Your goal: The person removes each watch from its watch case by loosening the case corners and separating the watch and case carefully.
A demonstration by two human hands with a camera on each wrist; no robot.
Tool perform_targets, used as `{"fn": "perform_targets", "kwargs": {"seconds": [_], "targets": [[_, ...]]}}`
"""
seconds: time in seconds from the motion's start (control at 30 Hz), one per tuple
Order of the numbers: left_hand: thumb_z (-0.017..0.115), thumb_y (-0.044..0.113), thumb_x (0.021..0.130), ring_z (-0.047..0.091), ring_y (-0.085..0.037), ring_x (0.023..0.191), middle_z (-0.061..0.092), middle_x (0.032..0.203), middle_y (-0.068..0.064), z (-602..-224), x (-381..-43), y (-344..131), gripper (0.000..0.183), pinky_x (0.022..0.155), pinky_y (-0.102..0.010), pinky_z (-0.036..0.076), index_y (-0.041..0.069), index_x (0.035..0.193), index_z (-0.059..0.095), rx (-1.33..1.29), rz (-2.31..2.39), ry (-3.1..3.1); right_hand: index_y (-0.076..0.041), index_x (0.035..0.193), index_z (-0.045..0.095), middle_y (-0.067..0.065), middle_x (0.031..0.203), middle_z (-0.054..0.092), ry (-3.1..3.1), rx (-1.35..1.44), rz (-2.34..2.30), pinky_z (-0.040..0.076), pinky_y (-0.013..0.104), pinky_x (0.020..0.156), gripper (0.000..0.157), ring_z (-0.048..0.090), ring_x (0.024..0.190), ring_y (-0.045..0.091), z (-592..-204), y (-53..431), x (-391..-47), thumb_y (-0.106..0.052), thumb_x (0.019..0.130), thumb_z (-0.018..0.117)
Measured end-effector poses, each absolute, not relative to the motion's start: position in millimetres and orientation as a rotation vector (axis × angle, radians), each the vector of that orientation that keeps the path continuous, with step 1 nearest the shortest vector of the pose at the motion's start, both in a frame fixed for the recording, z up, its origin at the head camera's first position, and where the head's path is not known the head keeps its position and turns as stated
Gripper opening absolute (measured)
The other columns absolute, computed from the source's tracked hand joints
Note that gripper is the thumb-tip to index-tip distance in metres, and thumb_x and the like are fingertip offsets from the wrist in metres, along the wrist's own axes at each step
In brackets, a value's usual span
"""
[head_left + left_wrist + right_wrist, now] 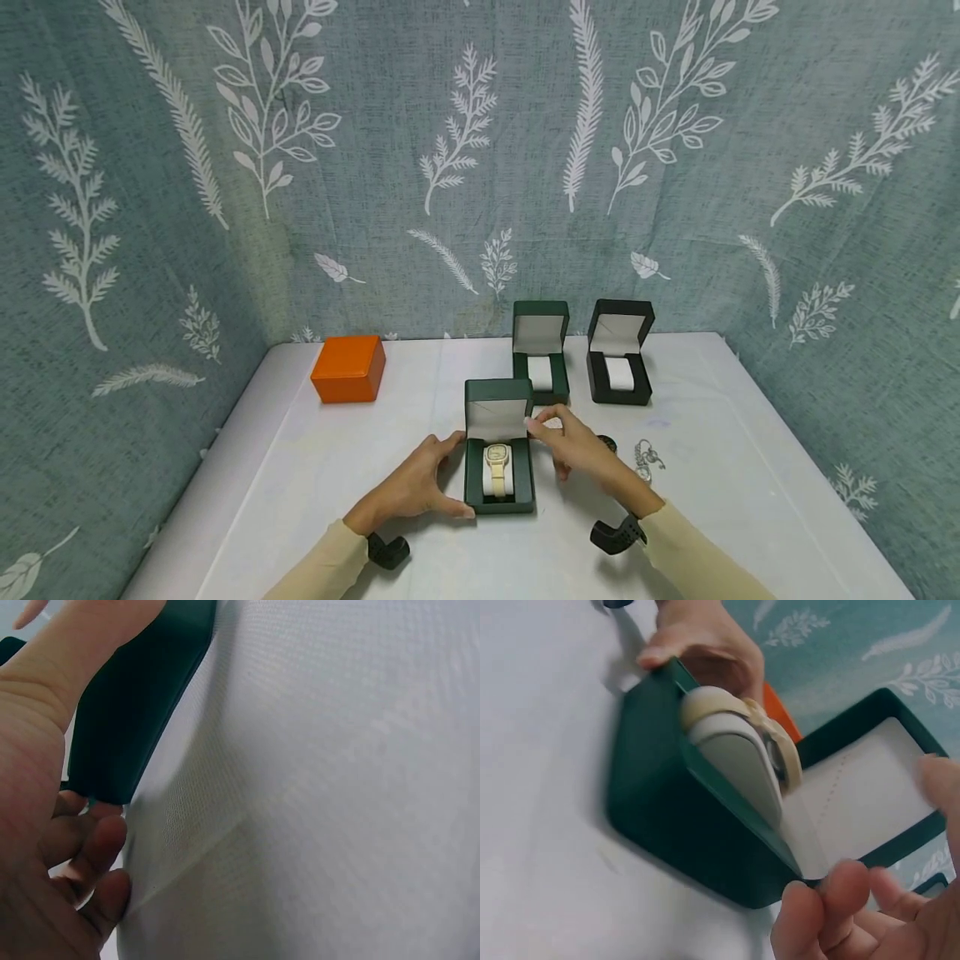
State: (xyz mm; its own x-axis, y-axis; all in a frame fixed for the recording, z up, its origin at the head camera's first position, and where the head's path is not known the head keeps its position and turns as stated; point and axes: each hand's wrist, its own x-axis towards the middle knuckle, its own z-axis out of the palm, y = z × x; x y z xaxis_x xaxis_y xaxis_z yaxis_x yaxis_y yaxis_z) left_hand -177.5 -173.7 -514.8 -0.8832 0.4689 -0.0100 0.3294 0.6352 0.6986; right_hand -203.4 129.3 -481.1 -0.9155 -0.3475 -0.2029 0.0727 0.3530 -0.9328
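Fingers and thumb of the left hand (418,482) grip the left side of the green watch box (525,477), thumb at its front corner; those of the right hand (579,447) are bent at the right edge of the raised lid (498,389), though whether they pinch or merely touch it I cannot tell; the watch box stands in front and to the right of the orange box (343,381), a cream-banded wristwatch (497,456) round its white cushion (487,485); it should prove light and stiff, its smooth covering perhaps slippery; the cushion is probably soft, the watch glass easily scratched; best held low on the base's long sides, with light fingertips on the lid's edges to spare the hinge.
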Motion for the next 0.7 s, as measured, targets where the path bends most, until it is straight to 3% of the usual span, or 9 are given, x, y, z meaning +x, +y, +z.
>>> {"fn": "perform_targets", "kwargs": {"seconds": [0.07, 0.2, 0.27, 0.33, 0.43, 0.53, 0.57, 0.7], "targets": [[0.098, 0.051, 0.063, 0.048, -0.017, 0.1, 0.051, 0.108, -0.004, -515, -178, -174, 0.123, 0.087, -0.034, 0.045, 0.001, 0.158, 0.038, 0.659, 1.076, 2.665, -0.015, 0.127, 0.05, 0.018, 0.111, 0.071, 2.244, -0.291, -1.571, 0.049, 0.036, 0.054, 0.056, 0.05, 0.047, 0.018, -483, 130, -199, -0.058, 0.096, 0.066], [0.097, 0.052, 0.063, 0.048, -0.017, 0.101, 0.053, 0.11, -0.005, -514, -178, -174, 0.123, 0.088, -0.035, 0.046, 0.001, 0.158, 0.037, 0.665, 1.073, 2.663, -0.018, 0.134, 0.056, 0.018, 0.148, 0.054, 2.23, -0.394, -1.554, 0.05, 0.038, 0.053, 0.052, 0.051, 0.049, 0.017, -488, 132, -192, -0.049, 0.095, 0.072], [0.097, 0.052, 0.064, 0.049, -0.017, 0.102, 0.053, 0.112, -0.005, -514, -178, -174, 0.123, 0.09, -0.035, 0.046, 0.001, 0.158, 0.037, 0.669, 1.068, 2.663, -0.02, 0.138, 0.058, 0.018, 0.152, 0.05, 2.238, -0.434, -1.539, 0.05, 0.039, 0.051, 0.052, 0.052, 0.051, 0.018, -492, 133, -188, -0.046, 0.095, 0.073], [0.096, 0.052, 0.064, 0.049, -0.018, 0.103, 0.054, 0.113, -0.006, -514, -178, -174, 0.122, 0.09, -0.036, 0.046, 0.0, 0.158, 0.037, 0.679, 1.066, 2.666, -0.023, 0.14, 0.059, 0.016, 0.144, 0.055, 2.262, -0.465, -1.518, 0.049, 0.038, 0.049, 0.052, 0.054, 0.052, 0.018, -496, 132, -185, -0.044, 0.095, 0.074], [0.096, 0.051, 0.065, 0.05, -0.018, 0.104, 0.055, 0.116, -0.007, -513, -177, -174, 0.122, 0.091, -0.038, 0.046, -0.001, 0.157, 0.037, 0.685, 1.067, 2.668, -0.025, 0.142, 0.058, 0.017, 0.103, 0.07, 2.296, -0.504, -1.487, 0.047, 0.035, 0.046, 0.055, 0.056, 0.052, 0.019, -501, 132, -181, -0.041, 0.093, 0.077], [0.096, 0.051, 0.065, 0.05, -0.018, 0.105, 0.056, 0.119, -0.007, -513, -177, -174, 0.122, 0.093, -0.04, 0.046, 0.0, 0.158, 0.036, 0.68, 1.065, 2.667, -0.025, 0.144, 0.057, 0.012, 0.064, 0.063, 2.327, -0.527, -1.455, 0.046, 0.033, 0.046, 0.06, 0.056, 0.05, 0.019, -504, 131, -176, -0.039, 0.091, 0.08], [0.096, 0.051, 0.065, 0.05, -0.018, 0.106, 0.056, 0.12, -0.008, -513, -177, -174, 0.122, 0.093, -0.04, 0.046, 0.0, 0.158, 0.036, 0.679, 1.064, 2.667, -0.024, 0.144, 0.057, 0.01, 0.057, 0.059, 2.332, -0.529, -1.45, 0.046, 0.032, 0.046, 0.061, 0.056, 0.05, 0.019, -505, 131, -175, -0.038, 0.09, 0.081], [0.095, 0.052, 0.067, 0.05, -0.018, 0.108, 0.057, 0.124, -0.009, -512, -177, -175, 0.121, 0.096, -0.044, 0.046, 0.0, 0.158, 0.036, 0.683, 1.049, 2.669, -0.023, 0.145, 0.057, 0.005, 0.056, 0.058, 2.333, -0.535, -1.466, 0.045, 0.031, 0.045, 0.063, 0.055, 0.049, 0.018, -508, 131, -173, -0.038, 0.089, 0.082]]}}
